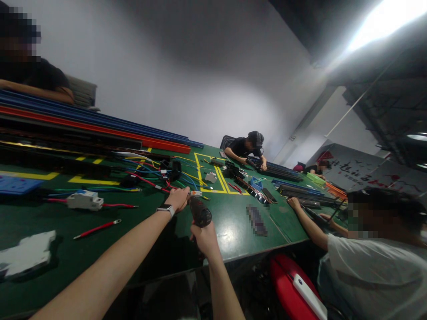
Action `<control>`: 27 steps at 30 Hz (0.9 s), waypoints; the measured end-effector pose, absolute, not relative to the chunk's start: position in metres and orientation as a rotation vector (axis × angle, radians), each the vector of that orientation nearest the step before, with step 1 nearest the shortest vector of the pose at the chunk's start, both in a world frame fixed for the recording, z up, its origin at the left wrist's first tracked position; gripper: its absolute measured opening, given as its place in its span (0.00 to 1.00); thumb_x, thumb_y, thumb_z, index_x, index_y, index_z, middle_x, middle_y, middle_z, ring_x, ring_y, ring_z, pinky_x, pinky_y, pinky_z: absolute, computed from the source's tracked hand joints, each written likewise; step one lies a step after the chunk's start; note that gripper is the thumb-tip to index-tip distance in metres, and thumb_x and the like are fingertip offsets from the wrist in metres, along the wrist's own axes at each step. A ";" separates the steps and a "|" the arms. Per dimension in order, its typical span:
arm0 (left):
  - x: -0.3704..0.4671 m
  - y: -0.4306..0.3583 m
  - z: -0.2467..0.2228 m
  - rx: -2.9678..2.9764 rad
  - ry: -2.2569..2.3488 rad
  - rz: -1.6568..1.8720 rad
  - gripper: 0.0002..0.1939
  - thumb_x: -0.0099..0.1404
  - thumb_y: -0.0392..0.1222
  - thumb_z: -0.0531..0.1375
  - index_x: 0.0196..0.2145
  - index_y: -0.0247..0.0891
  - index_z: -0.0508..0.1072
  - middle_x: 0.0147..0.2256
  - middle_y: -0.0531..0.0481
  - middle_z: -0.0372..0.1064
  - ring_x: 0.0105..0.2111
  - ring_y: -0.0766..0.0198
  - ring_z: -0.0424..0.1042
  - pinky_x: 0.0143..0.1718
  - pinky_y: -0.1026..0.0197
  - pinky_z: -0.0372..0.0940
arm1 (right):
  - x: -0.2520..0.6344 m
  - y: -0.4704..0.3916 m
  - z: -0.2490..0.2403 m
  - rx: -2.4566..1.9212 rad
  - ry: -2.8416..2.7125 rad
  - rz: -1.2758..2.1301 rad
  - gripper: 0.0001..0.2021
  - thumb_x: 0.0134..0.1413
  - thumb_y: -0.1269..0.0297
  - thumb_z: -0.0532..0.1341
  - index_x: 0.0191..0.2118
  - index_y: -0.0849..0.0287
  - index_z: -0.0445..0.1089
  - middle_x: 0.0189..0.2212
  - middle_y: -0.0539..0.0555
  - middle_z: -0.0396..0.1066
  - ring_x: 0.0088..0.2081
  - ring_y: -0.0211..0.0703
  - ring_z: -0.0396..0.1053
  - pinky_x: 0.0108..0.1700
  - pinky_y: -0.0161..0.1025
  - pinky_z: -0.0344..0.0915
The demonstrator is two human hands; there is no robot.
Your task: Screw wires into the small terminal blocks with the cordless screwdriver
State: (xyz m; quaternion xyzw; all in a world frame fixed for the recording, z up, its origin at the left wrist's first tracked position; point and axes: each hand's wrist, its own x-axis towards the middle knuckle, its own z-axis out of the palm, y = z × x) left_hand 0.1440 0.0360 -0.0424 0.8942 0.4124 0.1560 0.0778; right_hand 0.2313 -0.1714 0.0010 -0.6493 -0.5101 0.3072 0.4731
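green table (233, 242): carries everything at work; near edge crosses beneath the right forearm.
wire bundle (156, 171): loose, many-coloured, lying just beyond and left of the left wrist; some red wire ends near the left fingers.
powered driver (200, 212): dark body, rear end toward the viewer. long axis runs away from the wearer, leaning slightly left, nose down toward the left hand's side.
right hand (206, 238): fingers closed about the driver's grip, below the body.
left hand (179, 198): nearer of the two to the nose. fingers bent, reaching in from the left; whether clamped on anything, cannot tell.
small white piece (196, 194): orange mark on it, on the table side of the driver's nose, just right of the left fingertips. key relation: nose, piece and left fingers all crowd into one spot, with the piece directly ahead of the driver.

hidden or unclear, same order: driver's grip mostly behind the right hand; left fingertips turned away; underside of the white piece covered; driver's bit not visible, so contact between bit and piece cannot be judged.
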 end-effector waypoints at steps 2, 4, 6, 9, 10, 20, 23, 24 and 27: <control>0.144 0.035 -0.041 2.686 1.238 0.474 0.20 0.60 0.38 0.54 0.51 0.38 0.59 0.43 0.38 0.72 0.49 0.47 0.68 0.49 0.48 0.54 | 0.231 -0.172 0.002 -1.583 -1.239 0.753 0.07 0.42 0.71 0.55 0.31 0.58 0.68 0.18 0.47 0.67 0.21 0.40 0.68 0.24 0.32 0.61; 0.143 0.033 -0.040 2.695 1.249 0.473 0.20 0.60 0.37 0.54 0.51 0.38 0.60 0.43 0.38 0.72 0.49 0.47 0.68 0.49 0.48 0.54 | 0.232 -0.172 0.002 -1.582 -1.231 0.760 0.07 0.43 0.70 0.55 0.31 0.59 0.68 0.18 0.47 0.67 0.21 0.40 0.68 0.24 0.32 0.61; 0.143 0.032 -0.038 2.701 1.263 0.460 0.20 0.59 0.37 0.55 0.51 0.37 0.60 0.43 0.38 0.72 0.49 0.47 0.68 0.49 0.48 0.54 | 0.233 -0.172 0.002 -1.585 -1.232 0.756 0.07 0.43 0.70 0.55 0.31 0.59 0.68 0.18 0.47 0.67 0.21 0.40 0.68 0.24 0.32 0.60; 0.143 0.031 -0.035 2.707 1.270 0.434 0.21 0.59 0.36 0.54 0.51 0.36 0.60 0.43 0.37 0.72 0.48 0.47 0.69 0.49 0.48 0.54 | 0.233 -0.172 0.002 -1.583 -1.250 0.733 0.07 0.42 0.70 0.56 0.31 0.59 0.68 0.19 0.48 0.68 0.22 0.39 0.69 0.23 0.31 0.59; 0.143 0.030 -0.034 2.710 1.267 0.431 0.20 0.59 0.36 0.54 0.51 0.35 0.60 0.43 0.37 0.72 0.48 0.47 0.69 0.48 0.48 0.55 | 0.233 -0.172 0.001 -1.582 -1.258 0.728 0.07 0.42 0.70 0.56 0.30 0.59 0.69 0.19 0.48 0.68 0.22 0.39 0.69 0.23 0.31 0.59; 0.146 0.032 -0.036 2.694 1.304 0.419 0.18 0.60 0.35 0.54 0.49 0.35 0.61 0.43 0.36 0.72 0.48 0.48 0.69 0.49 0.49 0.55 | 0.234 -0.172 -0.005 -1.556 -1.243 0.745 0.07 0.44 0.70 0.56 0.32 0.58 0.68 0.18 0.47 0.66 0.21 0.40 0.68 0.23 0.32 0.60; 0.145 0.032 -0.037 2.704 1.304 0.428 0.17 0.60 0.36 0.54 0.48 0.34 0.61 0.42 0.35 0.72 0.47 0.47 0.70 0.48 0.49 0.55 | 0.234 -0.171 -0.006 -1.549 -1.247 0.736 0.06 0.44 0.71 0.56 0.31 0.58 0.67 0.18 0.46 0.66 0.21 0.40 0.68 0.23 0.32 0.59; 0.145 0.031 -0.037 2.711 1.297 0.440 0.17 0.60 0.36 0.54 0.48 0.34 0.61 0.42 0.35 0.72 0.46 0.47 0.70 0.47 0.49 0.55 | 0.234 -0.171 -0.006 -1.547 -1.243 0.731 0.06 0.44 0.71 0.56 0.31 0.58 0.67 0.19 0.46 0.66 0.21 0.40 0.68 0.23 0.32 0.59; 0.144 0.030 -0.036 2.715 1.286 0.460 0.17 0.60 0.36 0.54 0.48 0.34 0.61 0.42 0.36 0.72 0.46 0.48 0.70 0.47 0.50 0.55 | 0.234 -0.171 -0.004 -1.552 -1.236 0.735 0.06 0.44 0.70 0.56 0.32 0.58 0.67 0.19 0.46 0.66 0.21 0.40 0.69 0.23 0.32 0.60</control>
